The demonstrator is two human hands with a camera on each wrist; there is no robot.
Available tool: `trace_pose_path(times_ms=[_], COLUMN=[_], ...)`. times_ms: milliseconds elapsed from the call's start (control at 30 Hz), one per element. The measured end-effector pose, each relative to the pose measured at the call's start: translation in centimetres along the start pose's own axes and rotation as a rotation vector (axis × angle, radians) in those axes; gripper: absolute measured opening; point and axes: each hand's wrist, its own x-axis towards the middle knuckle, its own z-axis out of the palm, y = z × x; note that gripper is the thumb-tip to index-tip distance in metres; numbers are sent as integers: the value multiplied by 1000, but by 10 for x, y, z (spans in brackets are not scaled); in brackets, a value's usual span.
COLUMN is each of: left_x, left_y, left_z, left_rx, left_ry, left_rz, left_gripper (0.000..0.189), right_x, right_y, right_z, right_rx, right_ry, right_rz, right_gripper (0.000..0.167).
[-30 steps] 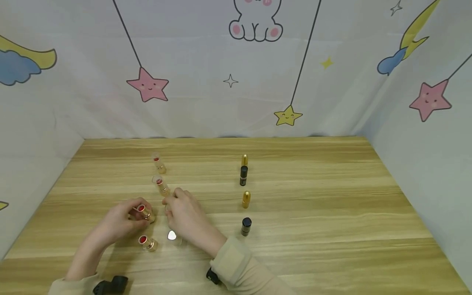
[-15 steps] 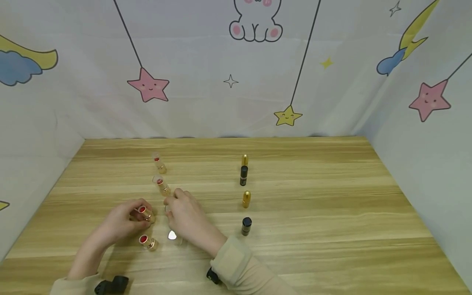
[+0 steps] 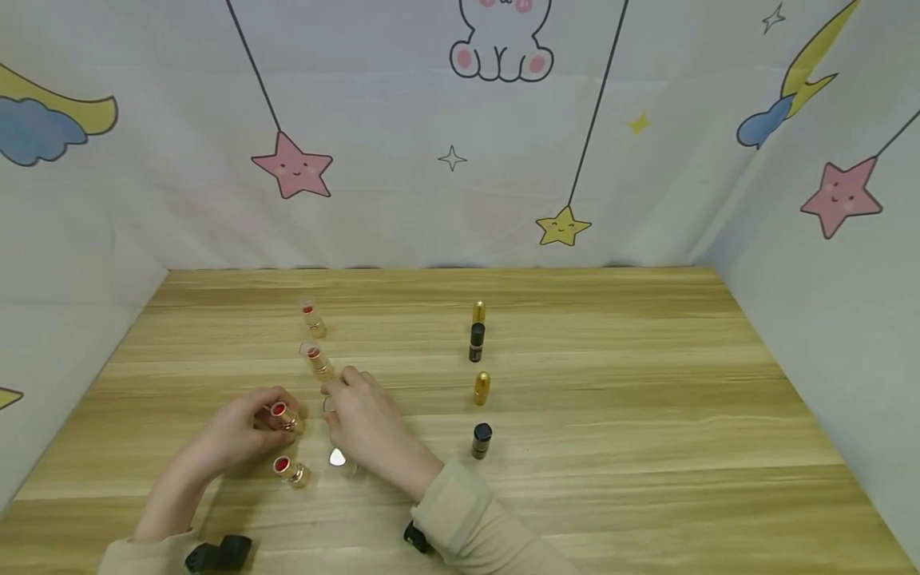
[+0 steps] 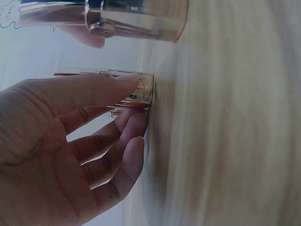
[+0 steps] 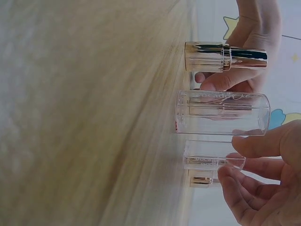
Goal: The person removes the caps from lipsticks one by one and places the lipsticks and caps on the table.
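Table (image 3: 647,479): work in its left half, well off the far edge. Left hand (image 3: 237,429) pinches the upright, uncapped lipstick (image 3: 286,418); right hand (image 3: 365,419) pinches a clear cap (image 5: 207,151), also upright. I judge the sideways gap to be what matters: the lipstick lies from the cap toward the left edge, long axes about parallel. Head view hides most of the cap; right wrist shows me its length.

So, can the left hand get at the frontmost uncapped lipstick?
Probably yes: the frontmost lipstick stands beside the left hand with nothing visible between them, though it may first need to release the held lipstick.
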Motion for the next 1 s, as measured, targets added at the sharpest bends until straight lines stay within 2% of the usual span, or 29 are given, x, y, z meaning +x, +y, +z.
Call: trace_pose_path(times_ms=[267, 667, 833, 1000], left_x=[-2, -4, -3, -2], left_y=[1, -3, -6, -7], left_z=[-1, -3, -4, -5], left_rx=[6, 14, -4, 26], left_ry=[-10, -24, 10, 65], left_rz=[-12, 12, 10, -25], left_gripper=[30, 47, 47, 31], right_x=[-2, -2, -2, -1], right_y=[1, 1, 2, 1], right_z=[0, -7, -12, -18], right_rx=[-15, 41, 40, -3], right_ry=[-4, -4, 12, 56], right_rz=[-15, 17, 25, 8], right_gripper=[31, 43, 42, 41])
